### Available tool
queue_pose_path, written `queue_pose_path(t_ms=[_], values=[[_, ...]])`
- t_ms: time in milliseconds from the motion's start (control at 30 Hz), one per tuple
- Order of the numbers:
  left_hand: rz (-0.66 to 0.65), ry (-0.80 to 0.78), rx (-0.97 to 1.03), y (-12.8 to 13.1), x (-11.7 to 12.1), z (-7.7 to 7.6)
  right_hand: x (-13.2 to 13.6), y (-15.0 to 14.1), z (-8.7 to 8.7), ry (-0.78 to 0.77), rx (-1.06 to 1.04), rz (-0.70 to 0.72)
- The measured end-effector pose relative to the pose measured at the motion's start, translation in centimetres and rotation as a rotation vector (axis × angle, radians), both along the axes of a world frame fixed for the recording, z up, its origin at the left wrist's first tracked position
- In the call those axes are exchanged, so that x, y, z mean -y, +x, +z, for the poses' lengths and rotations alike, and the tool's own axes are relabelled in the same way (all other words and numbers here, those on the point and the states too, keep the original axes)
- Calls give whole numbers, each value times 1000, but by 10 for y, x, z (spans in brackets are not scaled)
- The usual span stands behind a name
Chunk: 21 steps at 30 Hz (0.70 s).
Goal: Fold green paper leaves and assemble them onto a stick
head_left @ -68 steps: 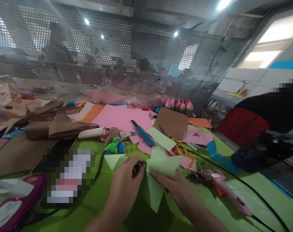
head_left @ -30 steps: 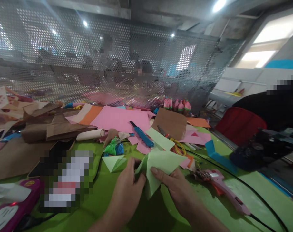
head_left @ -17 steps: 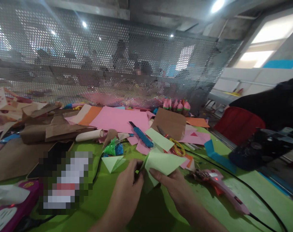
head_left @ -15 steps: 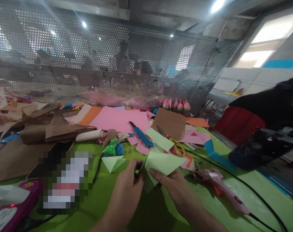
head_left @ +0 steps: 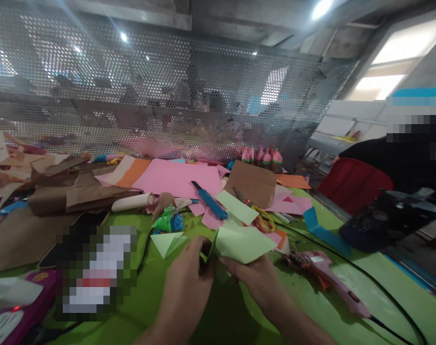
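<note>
Between my hands is a sheet of light green paper [head_left: 244, 244], its left side curled into a roll. My left hand [head_left: 192, 273] pinches the curled left edge, fingers closed. My right hand [head_left: 255, 278] grips the lower edge, thumb in front and the other fingers hidden behind the paper. Left of it, folded pale green paper pieces [head_left: 164, 243] lie on the green table [head_left: 149, 306]. Just beyond are a blue utility knife [head_left: 210, 202], a pale green strip [head_left: 236, 207] and scissors with yellow handles [head_left: 264, 219].
A pink glue gun [head_left: 335, 282] with a black cord lies at right. A phone [head_left: 79, 235] and a purple power strip [head_left: 27, 302] are at left. Pink paper [head_left: 178, 177], brown paper [head_left: 252, 183] and pink paper flowers [head_left: 264, 155] are at the back. A person sits beyond a red chair [head_left: 358, 184].
The right side of the green paper has bent over and round, and my right thumb has slid lower and slightly left along its edge. My left hand stays almost in place.
</note>
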State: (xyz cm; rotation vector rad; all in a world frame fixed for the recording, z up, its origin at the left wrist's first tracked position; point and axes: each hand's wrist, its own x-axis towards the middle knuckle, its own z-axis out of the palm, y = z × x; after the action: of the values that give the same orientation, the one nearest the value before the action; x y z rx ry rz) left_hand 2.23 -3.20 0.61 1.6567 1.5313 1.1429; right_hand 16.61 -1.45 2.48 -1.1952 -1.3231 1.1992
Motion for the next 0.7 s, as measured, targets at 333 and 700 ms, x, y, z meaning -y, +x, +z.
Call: queue_pose_path(t_ms=[333, 700], values=[[-33, -41, 181, 3, -4, -3, -2, 2, -1, -129, -84, 49], [-67, -130, 452, 2, -12, -8, -1, 4, 2, -156, -242, 116]])
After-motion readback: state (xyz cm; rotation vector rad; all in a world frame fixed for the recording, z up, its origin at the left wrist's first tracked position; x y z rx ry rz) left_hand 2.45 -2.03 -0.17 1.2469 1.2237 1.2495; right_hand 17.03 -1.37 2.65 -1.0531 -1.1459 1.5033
